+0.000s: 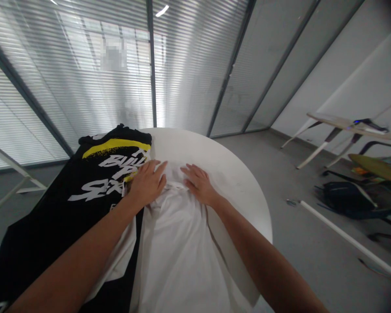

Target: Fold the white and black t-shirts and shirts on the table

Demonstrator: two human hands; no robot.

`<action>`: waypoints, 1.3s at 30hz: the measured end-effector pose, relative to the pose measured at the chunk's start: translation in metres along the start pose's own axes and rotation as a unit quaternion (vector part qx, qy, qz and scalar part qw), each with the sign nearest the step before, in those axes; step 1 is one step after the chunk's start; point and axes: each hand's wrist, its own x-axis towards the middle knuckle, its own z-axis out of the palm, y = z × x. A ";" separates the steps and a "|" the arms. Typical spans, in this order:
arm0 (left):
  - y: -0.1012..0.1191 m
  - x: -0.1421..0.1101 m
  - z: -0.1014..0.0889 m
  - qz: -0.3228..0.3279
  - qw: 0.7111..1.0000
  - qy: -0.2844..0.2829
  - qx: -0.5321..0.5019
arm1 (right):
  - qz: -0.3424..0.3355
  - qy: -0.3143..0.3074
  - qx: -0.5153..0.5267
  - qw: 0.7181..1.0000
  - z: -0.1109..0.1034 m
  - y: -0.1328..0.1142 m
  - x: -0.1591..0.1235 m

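Note:
A white shirt [179, 248] lies lengthwise on a round white table [241, 182], its collar end away from me. My left hand [147, 182] rests flat on the shirt's upper left part, fingers stretched out. Close beside it, my right hand [199, 182] lies flat on the upper right part, near the collar, fingers spread. Neither hand grips the cloth. A black shirt [65, 204] with white lettering and a yellow stripe lies spread to the left, partly under the white one.
Glass walls with closed blinds [124, 65] stand behind the table. On the right are a slanted table [339, 124], a dark bag [345, 198] on the grey floor, a white pole [345, 239] and a chair [378, 167].

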 end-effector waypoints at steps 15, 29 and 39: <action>-0.016 0.005 -0.003 -0.154 0.969 -0.006 0.194 | 0.120 -0.045 -0.183 0.975 -0.007 0.016 0.001; -0.020 0.004 0.004 -0.055 0.972 -0.028 0.227 | 0.099 -0.036 -0.014 0.994 -0.006 0.022 0.008; -0.015 0.006 0.009 -0.193 0.950 -0.018 0.244 | 0.320 0.042 0.501 0.803 -0.013 0.013 0.014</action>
